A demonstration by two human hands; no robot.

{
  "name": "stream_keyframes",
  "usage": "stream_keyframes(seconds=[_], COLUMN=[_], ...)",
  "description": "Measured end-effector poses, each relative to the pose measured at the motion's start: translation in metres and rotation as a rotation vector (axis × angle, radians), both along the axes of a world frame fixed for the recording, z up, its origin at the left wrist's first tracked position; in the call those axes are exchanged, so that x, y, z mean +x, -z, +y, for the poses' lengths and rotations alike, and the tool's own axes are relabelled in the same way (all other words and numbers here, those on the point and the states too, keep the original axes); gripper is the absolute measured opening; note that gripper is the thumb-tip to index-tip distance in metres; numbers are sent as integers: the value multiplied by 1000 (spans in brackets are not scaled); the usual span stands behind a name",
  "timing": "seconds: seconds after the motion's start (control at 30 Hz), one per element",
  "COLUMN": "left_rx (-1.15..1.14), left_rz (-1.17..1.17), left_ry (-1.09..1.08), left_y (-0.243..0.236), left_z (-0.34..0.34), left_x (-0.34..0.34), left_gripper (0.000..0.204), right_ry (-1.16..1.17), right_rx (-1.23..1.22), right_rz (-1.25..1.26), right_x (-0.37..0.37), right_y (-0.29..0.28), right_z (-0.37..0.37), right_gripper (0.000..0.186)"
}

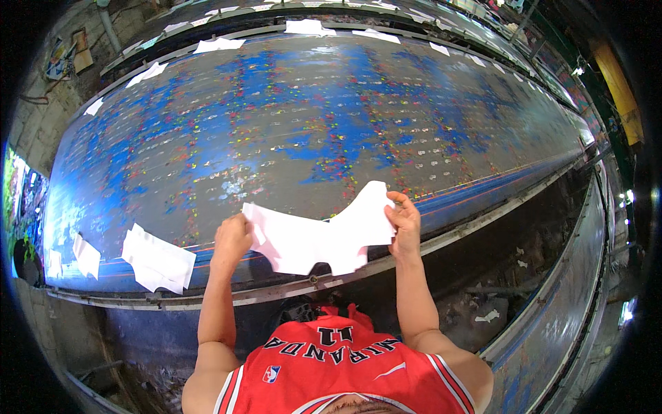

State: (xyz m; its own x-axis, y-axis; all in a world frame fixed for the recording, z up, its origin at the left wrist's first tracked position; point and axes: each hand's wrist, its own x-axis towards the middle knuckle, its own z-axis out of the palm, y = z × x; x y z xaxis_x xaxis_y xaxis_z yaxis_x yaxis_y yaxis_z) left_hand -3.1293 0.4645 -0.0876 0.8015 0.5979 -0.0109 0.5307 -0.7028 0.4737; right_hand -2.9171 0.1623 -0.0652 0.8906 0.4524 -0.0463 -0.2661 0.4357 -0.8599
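A white cut fabric piece (314, 241), with notched and curved edges, is stretched between my hands over the near edge of a long table. My left hand (233, 238) is closed on its left end, knuckles up. At the opposite end my right hand (405, 224) pinches the upper right corner between thumb and fingers. More than one layer of cloth seems to show along the lower right edge. To the left, another stack of white fabric pieces (158, 259) lies on the table's near edge.
The long table (289, 138) has a grey top stained blue with specks of colour. Smaller white pieces (87, 255) lie at its near left corner, and several more (219, 45) line the far edge. A metal rail (483, 234) runs along the near side; a second table (552, 345) stands right.
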Motion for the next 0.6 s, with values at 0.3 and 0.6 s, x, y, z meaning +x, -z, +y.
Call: stream_keyframes(seconds=[0.3, 0.6], left_rx=[-35, -374], left_rz=[-131, -473], left_ry=[152, 558], left_y=[-22, -94], left_z=[-71, -253], left_x=[46, 134], left_gripper=[19, 17], right_ry=[123, 82], right_rx=[90, 89], right_rz=[96, -31], right_x=[12, 22], right_y=[0, -34], right_z=[-62, -153], right_gripper=[31, 45])
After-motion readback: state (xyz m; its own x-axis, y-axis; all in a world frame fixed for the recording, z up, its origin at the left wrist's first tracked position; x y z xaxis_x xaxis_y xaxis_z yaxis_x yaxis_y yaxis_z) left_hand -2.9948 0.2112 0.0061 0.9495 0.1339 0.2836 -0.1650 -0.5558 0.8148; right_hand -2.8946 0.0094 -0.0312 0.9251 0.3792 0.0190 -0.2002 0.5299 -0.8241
